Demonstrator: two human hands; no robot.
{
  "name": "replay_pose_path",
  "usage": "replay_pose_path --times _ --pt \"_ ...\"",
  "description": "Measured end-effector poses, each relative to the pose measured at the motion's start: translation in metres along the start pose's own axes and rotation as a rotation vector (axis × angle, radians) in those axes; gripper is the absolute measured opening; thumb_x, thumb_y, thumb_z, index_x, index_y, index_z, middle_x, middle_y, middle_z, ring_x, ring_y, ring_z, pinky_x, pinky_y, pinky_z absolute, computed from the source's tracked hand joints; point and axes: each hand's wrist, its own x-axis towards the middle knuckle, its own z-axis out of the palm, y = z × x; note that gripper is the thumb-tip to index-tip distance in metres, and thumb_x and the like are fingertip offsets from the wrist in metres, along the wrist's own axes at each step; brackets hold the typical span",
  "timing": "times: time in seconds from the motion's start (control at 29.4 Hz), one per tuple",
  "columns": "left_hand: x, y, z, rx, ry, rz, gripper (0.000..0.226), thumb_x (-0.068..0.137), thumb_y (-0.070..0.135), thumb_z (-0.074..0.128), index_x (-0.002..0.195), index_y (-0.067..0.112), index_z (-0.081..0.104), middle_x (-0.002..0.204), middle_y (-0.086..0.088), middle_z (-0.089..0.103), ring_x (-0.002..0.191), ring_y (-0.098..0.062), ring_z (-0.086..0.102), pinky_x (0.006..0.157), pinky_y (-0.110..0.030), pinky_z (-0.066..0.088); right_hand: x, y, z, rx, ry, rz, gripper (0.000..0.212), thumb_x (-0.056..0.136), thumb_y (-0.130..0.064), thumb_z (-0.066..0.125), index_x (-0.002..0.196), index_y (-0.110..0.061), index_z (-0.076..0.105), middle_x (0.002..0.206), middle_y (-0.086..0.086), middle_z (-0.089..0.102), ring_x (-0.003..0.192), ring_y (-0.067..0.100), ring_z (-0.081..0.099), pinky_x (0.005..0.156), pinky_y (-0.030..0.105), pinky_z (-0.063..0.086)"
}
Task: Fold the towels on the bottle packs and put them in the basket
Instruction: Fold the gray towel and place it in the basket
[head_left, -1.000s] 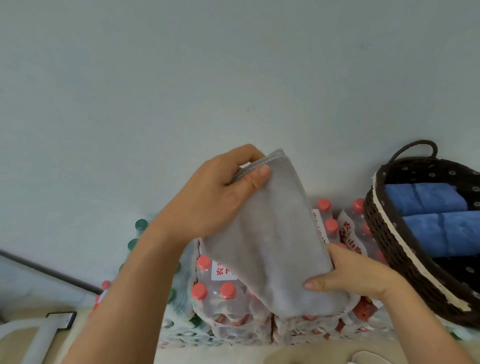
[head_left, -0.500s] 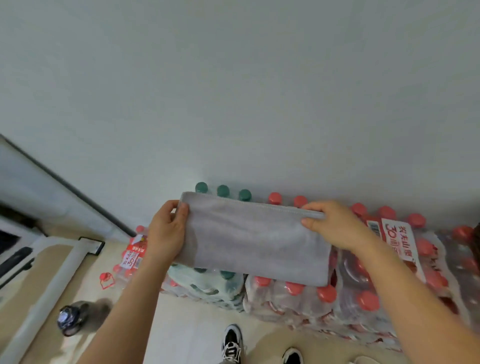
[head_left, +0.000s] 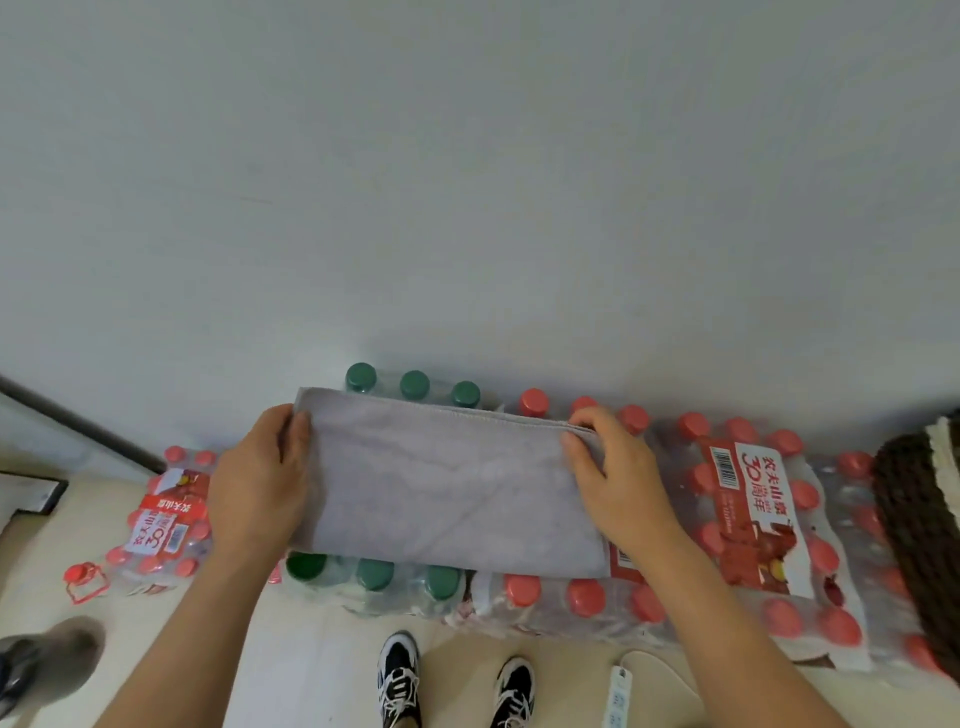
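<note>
Left hand (head_left: 260, 483): grasping the short end of the grey towel (head_left: 447, 488) at its 9 o'clock side, thumb on top, fingers hidden beneath. Right hand (head_left: 618, 483): fingers curled over the opposite end at 3 o'clock, pinching the stacked hems near the far corner. You probably hold both ends so that the layers stay aligned and taut. Grey towel: folded to a long band and lying flat across the cap tops, which serve as your folding surface; it spans the green-capped pack (head_left: 374, 574) and the near edge of the red-capped pack (head_left: 753, 519). Basket (head_left: 914, 519): dark woven rim only, at 3 o'clock beyond the red pack, within reach for the drop once the folding is done. Small red pack (head_left: 166, 519): on the floor at 9 o'clock. Shoes (head_left: 400, 675): at 6 o'clock. Change: half a second ago you held the band lifted in front of the packs; now it is laid down on them, and both grips sit lower.
</note>
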Motion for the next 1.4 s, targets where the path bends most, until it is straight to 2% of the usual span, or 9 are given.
replay_pose_path --times 0.1,0.2,0.34,0.44,0.54,0.78,0.95,1.23,1.4 --pt "0.003 -0.007 0.002 0.160 -0.002 0.048 0.029 0.096 0.017 0.047 0.120 0.004 0.058 0.103 -0.021 0.064 0.086 -0.039 0.053 0.072 -0.042 0.040 -0.012 -0.013 0.000 0.065 -0.010 -0.027 0.002 0.096 -0.032 0.049 0.095 -0.033 0.050 0.082 -0.011 0.060 0.078 0.006 0.058 0.069 0.030 0.047" --pt "0.000 0.009 0.008 0.203 0.011 0.310 0.058 0.076 -0.005 0.056 0.133 0.000 0.049 0.132 -0.025 0.051 0.115 -0.047 0.047 0.096 -0.052 0.040 -0.022 -0.025 0.001 0.053 -0.001 -0.071 0.004 0.097 -0.031 0.050 0.097 -0.031 0.054 0.080 -0.013 0.060 0.079 0.001 0.058 0.066 0.013 0.043" --pt "-0.018 0.080 0.043 0.101 -0.354 0.816 0.060 0.072 0.018 0.058 0.131 0.016 0.055 0.133 -0.007 0.055 0.123 -0.029 0.049 0.103 -0.044 0.042 -0.026 -0.036 0.003 0.113 0.010 -0.046 0.006 0.096 -0.022 0.054 0.095 -0.027 0.056 0.074 -0.021 0.056 0.072 -0.002 0.056 0.062 0.008 0.036" --pt "-0.016 0.115 0.069 0.140 -0.531 0.967 0.040 0.074 0.028 0.059 0.114 0.028 0.061 0.117 0.007 0.064 0.112 -0.016 0.055 0.094 -0.035 0.037 -0.024 -0.033 0.005 0.223 -0.001 0.061 0.007 0.096 -0.026 0.054 0.103 -0.025 0.056 0.088 -0.015 0.063 0.082 0.001 0.061 0.068 0.016 0.045" --pt "-0.001 0.122 0.076 0.057 -0.699 0.902 0.007 0.085 0.026 0.058 0.089 0.022 0.062 0.085 0.007 0.065 0.084 -0.018 0.059 0.074 -0.032 0.039 -0.022 -0.024 0.001 0.236 -0.038 0.258 0.021 0.092 -0.031 0.058 0.112 -0.031 0.052 0.096 -0.017 0.065 0.088 0.000 0.061 0.076 0.030 0.052" --pt "0.012 0.139 0.089 0.139 -0.902 0.802 0.022 0.099 0.026 0.044 0.089 0.009 0.053 0.090 -0.009 0.063 0.086 -0.028 0.058 0.075 -0.039 0.044 -0.035 -0.013 -0.004 0.079 -0.075 0.432 0.017 0.088 -0.033 0.055 0.076 -0.021 0.052 0.063 -0.001 0.056 0.055 0.012 0.049 0.052 0.032 0.036" --pt "0.002 0.149 0.099 0.258 -0.827 0.830 0.021 0.098 0.032 0.046 0.093 0.012 0.051 0.095 -0.007 0.064 0.090 -0.028 0.059 0.071 -0.035 0.041 -0.039 -0.020 -0.005 0.044 -0.085 0.507 0.034 0.088 -0.032 0.052 0.058 -0.023 0.039 0.053 -0.004 0.043 0.051 0.011 0.040 0.051 0.029 0.029" --pt "-0.002 0.147 0.111 0.253 -0.689 0.817 0.028 0.098 0.031 0.044 0.088 0.011 0.060 0.089 -0.006 0.064 0.081 -0.029 0.060 0.070 -0.042 0.047 -0.042 -0.026 -0.006 0.071 -0.043 0.573 0.035 0.091 -0.039 0.051 0.064 -0.018 0.042 0.056 -0.003 0.045 0.050 0.009 0.038 0.049 0.026 0.030" --pt "-0.021 0.128 0.130 0.157 -0.468 0.813 0.040 0.093 0.042 0.031 0.083 0.013 0.057 0.088 -0.004 0.057 0.078 -0.028 0.055 0.063 -0.041 0.046 -0.052 -0.020 0.001 0.097 0.038 0.570 0.015 0.088 -0.038 0.058 0.092 -0.029 0.047 0.059 -0.006 0.050 0.050 0.006 0.045 0.046 0.022 0.031"
